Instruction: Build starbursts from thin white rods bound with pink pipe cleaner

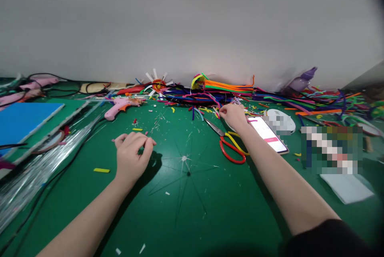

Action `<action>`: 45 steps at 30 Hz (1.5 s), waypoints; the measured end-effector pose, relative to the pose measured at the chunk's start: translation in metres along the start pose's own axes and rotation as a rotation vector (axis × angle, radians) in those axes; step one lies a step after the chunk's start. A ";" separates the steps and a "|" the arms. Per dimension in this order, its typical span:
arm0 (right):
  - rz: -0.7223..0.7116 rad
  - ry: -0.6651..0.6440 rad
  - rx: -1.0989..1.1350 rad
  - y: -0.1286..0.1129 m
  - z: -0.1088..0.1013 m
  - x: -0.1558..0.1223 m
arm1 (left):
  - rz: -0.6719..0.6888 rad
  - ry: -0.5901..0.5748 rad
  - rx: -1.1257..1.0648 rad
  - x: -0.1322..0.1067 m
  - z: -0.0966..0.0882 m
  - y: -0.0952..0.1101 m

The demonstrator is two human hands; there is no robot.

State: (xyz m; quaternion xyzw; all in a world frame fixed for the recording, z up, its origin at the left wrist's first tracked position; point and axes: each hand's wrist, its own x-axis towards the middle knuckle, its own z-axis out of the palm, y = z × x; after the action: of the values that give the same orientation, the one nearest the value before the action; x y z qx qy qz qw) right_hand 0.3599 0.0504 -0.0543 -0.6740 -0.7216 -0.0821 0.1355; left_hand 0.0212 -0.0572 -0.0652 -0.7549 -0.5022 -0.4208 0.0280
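Head view: one spoked piece (184, 158) is mid-bench (216, 225) between the hands, its thin spokes fanning out all round from a small pale hub, so it has no single long axis. Left of it hovers the left hand (132, 153), fingers curled, thumb close to the forefinger; whether it grips anything I cannot tell. Farther off, the right hand (234, 115) has its fingertips drawn together by the pipe cleaners (228, 85); what they pinch, if anything, I cannot tell. One pair of scissors (221, 132) is just beside it, blades pointing away and left. The right forearm (276, 173) hides part of one phone (265, 131). Three pink glue guns (115, 107) and two yellow strips (102, 170) lie leftward.
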 end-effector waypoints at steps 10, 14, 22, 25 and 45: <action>0.038 0.180 0.111 -0.004 -0.034 -0.007 | -0.022 -0.019 -0.013 0.001 0.000 -0.003; 0.163 0.283 0.137 0.034 -0.059 -0.020 | -0.017 -0.024 -0.015 0.001 0.000 -0.002; 0.454 0.229 0.079 0.117 -0.066 -0.046 | 0.011 -0.047 -0.013 -0.002 0.004 0.002; 0.471 0.114 0.011 0.132 -0.057 -0.042 | 0.006 -0.053 -0.015 -0.002 0.004 0.002; 0.180 -0.264 -0.271 0.128 -0.006 0.024 | 0.009 -0.072 -0.032 0.001 0.006 -0.002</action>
State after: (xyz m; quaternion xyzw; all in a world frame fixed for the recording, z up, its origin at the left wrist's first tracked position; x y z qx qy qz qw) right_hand 0.4861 0.0814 -0.0489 -0.7526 -0.6524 -0.0768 -0.0454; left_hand 0.0238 -0.0526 -0.0691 -0.7723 -0.4926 -0.4012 -0.0003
